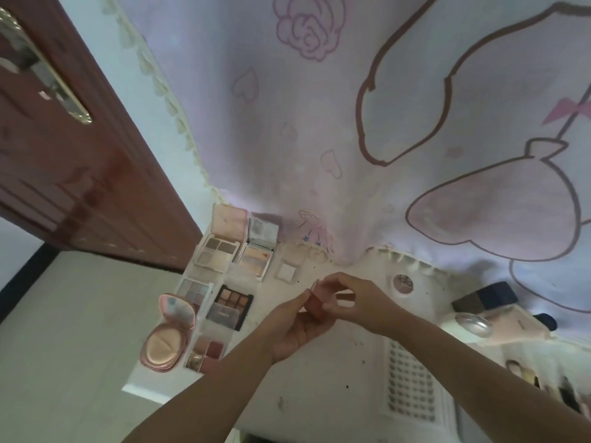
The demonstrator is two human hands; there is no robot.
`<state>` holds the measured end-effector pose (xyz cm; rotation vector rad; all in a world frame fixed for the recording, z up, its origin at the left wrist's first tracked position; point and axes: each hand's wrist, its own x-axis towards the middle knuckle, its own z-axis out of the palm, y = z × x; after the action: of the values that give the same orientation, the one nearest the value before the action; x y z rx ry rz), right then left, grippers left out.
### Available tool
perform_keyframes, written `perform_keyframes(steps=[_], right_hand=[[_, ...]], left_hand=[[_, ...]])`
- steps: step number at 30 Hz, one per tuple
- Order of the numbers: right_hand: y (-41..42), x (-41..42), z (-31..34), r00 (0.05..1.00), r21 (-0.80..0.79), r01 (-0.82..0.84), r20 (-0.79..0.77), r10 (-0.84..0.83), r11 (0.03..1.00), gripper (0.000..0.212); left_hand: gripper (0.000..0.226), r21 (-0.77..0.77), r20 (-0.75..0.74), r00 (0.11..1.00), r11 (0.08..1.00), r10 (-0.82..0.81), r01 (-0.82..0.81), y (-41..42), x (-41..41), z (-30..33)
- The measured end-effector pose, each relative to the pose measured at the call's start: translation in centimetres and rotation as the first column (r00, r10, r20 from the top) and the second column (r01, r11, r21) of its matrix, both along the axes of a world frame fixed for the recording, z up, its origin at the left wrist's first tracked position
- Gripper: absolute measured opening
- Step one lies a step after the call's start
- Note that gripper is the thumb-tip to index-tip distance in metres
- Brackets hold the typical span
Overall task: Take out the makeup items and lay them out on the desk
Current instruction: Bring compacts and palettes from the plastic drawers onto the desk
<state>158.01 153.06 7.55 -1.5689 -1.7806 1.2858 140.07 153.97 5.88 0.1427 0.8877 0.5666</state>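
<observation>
Above the middle of the white table, the left hand and right hand both pinch one small pink makeup case, fingers curled round it from either side. The case is held clear of the tabletop, but blur and the fingers hide its long axis and which way it faces. To its left lie opened eyeshadow palettes in rows and an open pink cushion compact, all flat on the table.
</observation>
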Motion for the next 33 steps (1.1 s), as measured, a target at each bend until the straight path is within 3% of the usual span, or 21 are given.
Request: perform_keyframes(steps=[3,5,9,15,19,22,28,30,33], right_hand=[[1.5,-0.1,0.8,0.995,-0.143,0.033,-0.091,-0.047,0.989,0.015],[2.8,-0.1,0.8,0.982,-0.215,0.102,-0.136,-0.133,0.971,0.019],[5.2,-0.4,-0.1,0.984,-0.161,0.178,0.022,-0.177,0.971,0.024],[9.1,-1.4,-1.1,0.963,-0.013,0.136,0.236,-0.129,0.991,0.027],[10.9,-1.3,-2.0,0.912,0.019,0.019,0.409,-0.025,1.0,0.031],[11.0,-1.2,-2.4,0.894,0.031,-0.006,0.449,-0.008,0.999,0.028],[8.5,2.1,-1.0,0.881,0.024,-0.1,0.467,0.077,0.995,0.026],[7.0,4.8,-0.2,0.844,0.013,-0.102,0.53,0.08,0.995,0.032],[4.9,8.7,0.0,0.745,-0.027,0.034,0.668,-0.008,0.999,0.033]], left_hand=[[0.037,-0.121,0.045,0.997,0.991,0.06,-0.054,0.0,-1.4,0.0],[0.039,-0.172,0.065,0.995,0.983,0.073,-0.061,-0.1,-1.8,-0.1],[0.034,-0.205,-0.056,0.979,0.957,0.197,-0.204,0.6,-0.7,-0.5],[0.015,-0.192,-0.276,0.912,0.913,0.302,-0.36,2.7,1.4,-0.8],[0.015,-0.204,-0.306,0.895,0.895,0.325,-0.395,3.5,1.9,-1.0],[0.016,-0.195,-0.301,0.889,0.89,0.346,-0.412,3.6,1.9,-1.2],[0.018,-0.176,-0.312,0.91,0.925,0.273,-0.338,2.8,2.1,-1.9],[0.02,-0.175,-0.312,0.934,0.955,0.175,-0.238,1.9,3.1,-2.1],[0.019,-0.144,-0.31,0.951,0.989,-0.02,-0.026,0.8,5.8,-2.1]])
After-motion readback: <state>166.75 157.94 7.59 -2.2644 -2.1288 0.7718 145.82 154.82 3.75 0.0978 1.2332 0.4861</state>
